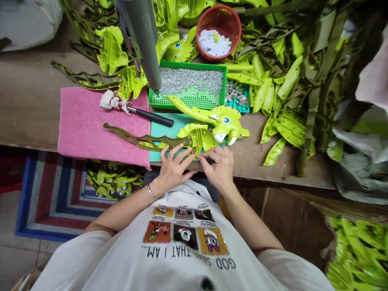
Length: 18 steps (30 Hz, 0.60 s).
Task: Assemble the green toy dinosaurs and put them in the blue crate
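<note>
My left hand [172,167] lies with spread fingers on a long olive-green plastic toy part [145,141], holding it at the table's edge. My right hand [218,167] pinches a tiny metal fastener [195,153] between its fingertips, where that part joins a lime-green plastic piece [197,137]. Just beyond them lies a lime-green dinosaur head [226,123] with a blue-and-white eye and white horns. A black-handled screwdriver [154,117] lies farther left, on a pink towel [91,125], beside a small white tuft [110,100].
Under the work sits a teal mat [169,125]. Behind it are a green tray of small screws [190,85], a teal tray of metal pieces [236,95], a red basket [218,32] and a grey upright pole [142,44]. Heaps of green plastic parts surround them.
</note>
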Available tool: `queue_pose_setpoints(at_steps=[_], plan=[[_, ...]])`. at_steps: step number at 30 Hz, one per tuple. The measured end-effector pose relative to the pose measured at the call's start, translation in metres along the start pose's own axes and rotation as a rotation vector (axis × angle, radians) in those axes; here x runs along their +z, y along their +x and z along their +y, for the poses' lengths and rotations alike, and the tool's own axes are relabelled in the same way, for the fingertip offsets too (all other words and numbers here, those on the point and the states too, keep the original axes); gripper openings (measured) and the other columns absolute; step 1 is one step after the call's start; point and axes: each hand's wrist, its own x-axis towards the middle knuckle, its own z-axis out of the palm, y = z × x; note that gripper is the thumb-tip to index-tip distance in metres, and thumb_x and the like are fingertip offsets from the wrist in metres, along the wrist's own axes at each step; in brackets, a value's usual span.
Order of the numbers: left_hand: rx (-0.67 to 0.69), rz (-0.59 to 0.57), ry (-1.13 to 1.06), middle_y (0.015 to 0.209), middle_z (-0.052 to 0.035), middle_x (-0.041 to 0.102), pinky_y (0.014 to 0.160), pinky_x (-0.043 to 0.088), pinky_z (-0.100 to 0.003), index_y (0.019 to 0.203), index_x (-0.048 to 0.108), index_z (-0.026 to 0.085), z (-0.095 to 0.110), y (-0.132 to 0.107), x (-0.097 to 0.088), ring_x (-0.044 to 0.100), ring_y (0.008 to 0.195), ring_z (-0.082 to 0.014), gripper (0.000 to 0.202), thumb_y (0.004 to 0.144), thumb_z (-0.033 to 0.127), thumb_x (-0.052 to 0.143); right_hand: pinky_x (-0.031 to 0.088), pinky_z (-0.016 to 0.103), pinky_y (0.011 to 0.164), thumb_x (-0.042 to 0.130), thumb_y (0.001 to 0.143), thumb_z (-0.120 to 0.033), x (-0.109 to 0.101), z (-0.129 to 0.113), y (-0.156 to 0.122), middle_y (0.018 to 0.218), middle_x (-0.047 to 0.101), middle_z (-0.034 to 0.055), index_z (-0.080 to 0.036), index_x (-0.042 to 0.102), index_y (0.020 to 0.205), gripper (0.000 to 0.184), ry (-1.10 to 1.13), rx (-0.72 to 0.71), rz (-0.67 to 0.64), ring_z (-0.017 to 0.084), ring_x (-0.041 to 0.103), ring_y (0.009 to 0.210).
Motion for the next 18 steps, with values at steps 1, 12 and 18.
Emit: queue_pose_setpoints(at_steps=[1,12,18], plan=[[-0.009,-0.003,-0.009,0.127,-0.0099,0.068,0.114,0.021,-0.052,0.121,0.066,0.024,0.000,0.000,-0.001,0.049,0.131,-0.0305,0.043,0.088,0.051,0.066,0.034,0.035,0.071,0.066,0.083,-0.032,0.000,0.000,0.000,0.073,0.066,0.0028,-0.025,0.074,0.070,0.017,0.007,0.001,-0.005,0.021,0.051,0.076],[0.078,0.056,0.098,0.131,-0.0105,0.064,0.120,0.014,-0.059,0.133,0.058,0.027,0.000,-0.007,0.008,0.045,0.137,-0.0320,0.049,0.090,0.050,0.064,0.041,0.037,0.073,0.065,0.085,-0.031,-0.001,0.000,0.000,0.075,0.066,0.0045,-0.024,0.076,0.073,0.018,0.027,-0.005,-0.043,0.022,0.052,0.077],[0.123,0.103,0.169,0.128,-0.0112,0.066,0.122,0.008,-0.058,0.134,0.058,0.026,-0.001,-0.006,0.013,0.045,0.138,-0.0317,0.050,0.090,0.048,0.064,0.049,0.036,0.073,0.059,0.088,-0.026,-0.022,0.009,0.009,0.077,0.067,0.0048,-0.024,0.075,0.083,0.017,0.171,-0.112,-0.051,0.020,0.060,0.075]])
